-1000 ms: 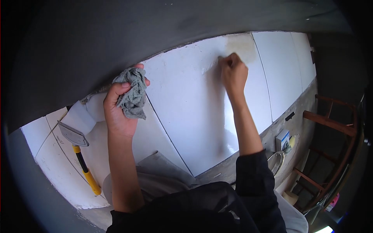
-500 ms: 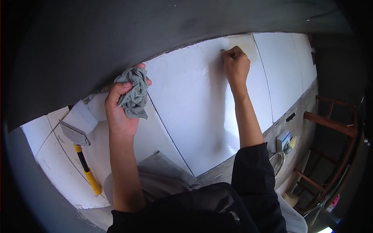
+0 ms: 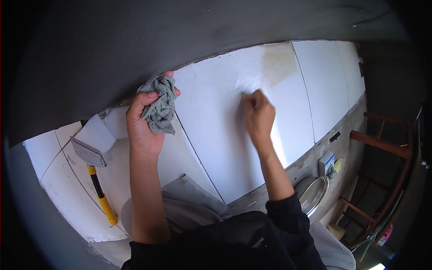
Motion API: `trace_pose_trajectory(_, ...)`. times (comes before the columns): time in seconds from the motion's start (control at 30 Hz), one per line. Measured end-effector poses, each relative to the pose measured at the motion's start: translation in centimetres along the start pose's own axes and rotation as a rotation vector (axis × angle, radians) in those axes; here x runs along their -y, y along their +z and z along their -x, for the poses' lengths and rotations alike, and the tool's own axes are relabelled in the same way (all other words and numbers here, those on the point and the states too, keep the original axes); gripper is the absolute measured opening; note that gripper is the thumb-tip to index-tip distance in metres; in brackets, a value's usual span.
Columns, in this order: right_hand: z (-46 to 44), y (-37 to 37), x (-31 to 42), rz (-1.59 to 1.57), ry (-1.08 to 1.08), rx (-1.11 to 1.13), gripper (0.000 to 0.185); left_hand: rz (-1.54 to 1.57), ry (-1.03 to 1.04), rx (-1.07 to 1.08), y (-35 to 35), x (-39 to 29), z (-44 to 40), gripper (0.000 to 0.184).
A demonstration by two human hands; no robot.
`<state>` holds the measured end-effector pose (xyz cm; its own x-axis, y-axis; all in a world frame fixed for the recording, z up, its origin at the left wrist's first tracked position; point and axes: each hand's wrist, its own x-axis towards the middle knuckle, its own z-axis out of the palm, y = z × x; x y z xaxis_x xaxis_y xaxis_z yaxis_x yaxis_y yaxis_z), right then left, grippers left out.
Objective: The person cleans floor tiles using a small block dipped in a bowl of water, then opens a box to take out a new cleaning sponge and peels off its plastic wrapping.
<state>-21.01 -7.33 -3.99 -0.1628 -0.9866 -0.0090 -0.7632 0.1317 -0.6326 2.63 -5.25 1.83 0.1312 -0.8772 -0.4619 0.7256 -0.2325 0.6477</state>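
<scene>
The white tile (image 3: 202, 103) lies across the middle of the view, reaching up toward one o'clock, where a brownish patch (image 3: 279, 63) stands out near its far edge. Most of the surface around that patch looks pale, with shiny, wet-looking streaks (image 3: 252, 83) just beside it on the nine o'clock side; judging by this, the work seems well along but unfinished, the patch being the plainest part left, though how much was ever marked cannot be told. At two o'clock from the view's centre, the right hand (image 3: 259, 118) is over the tile, its fingers pinched on a small dark piece (image 3: 245, 94), too blurred to name. Toward ten o'clock, the left hand (image 3: 146, 137) has its fingers curled round a crumpled grey-green cloth (image 3: 161, 108). A yellow-and-black-handled scraper (image 3: 106, 209) lies toward eight o'clock.
</scene>
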Motion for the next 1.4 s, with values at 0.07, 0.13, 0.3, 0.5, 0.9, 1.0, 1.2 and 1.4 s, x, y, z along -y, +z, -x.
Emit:
trace_pose_trajectory(0.07,3.4,-0.5,0.7,-0.01,-0.041,0.122,0.01,-0.016,0.002,-0.007,0.3,0.2,0.0,0.043)
trace_pose_trajectory(0.13,2.3,-0.6,0.1,-0.047,-0.062,0.108,0.012,-0.012,-0.002,-0.018,-0.1,0.2,0.0,0.042)
trace_pose_trajectory(0.3,0.9,1.1,0.4,0.012,0.03,-0.029,0.014,0.019,-0.02,-0.033,-1.2,0.0,-0.3,0.039)
trace_pose_trajectory(0.5,3.2,1.1,1.2,0.004,-0.047,0.07,0.014,0.006,-0.031,-0.024,-1.3,0.5,-0.9,0.037)
trace_pose_trajectory(0.9,9.8,-4.9,2.3,-0.975,0.506,0.27,0.008,-0.012,-0.024,0.046,-2.3,-0.2,-0.9,0.038)
trace_pose_trajectory(1.0,12.7,-10.5,-0.4,-1.311,0.588,0.287,0.008,-0.044,-0.04,0.136,-3.0,-0.3,-1.2,0.04)
trace_pose_trajectory(1.2,19.6,-19.3,-7.1,-1.397,0.59,-0.117,0.002,-0.109,-0.012,0.128,-3.4,-0.1,-0.9,0.045)
trace_pose_trajectory(1.4,25.4,-21.4,-16.4,-0.77,0.719,-0.449,0.007,-0.153,-0.008,0.183,-3.7,0.5,-0.7,0.045)
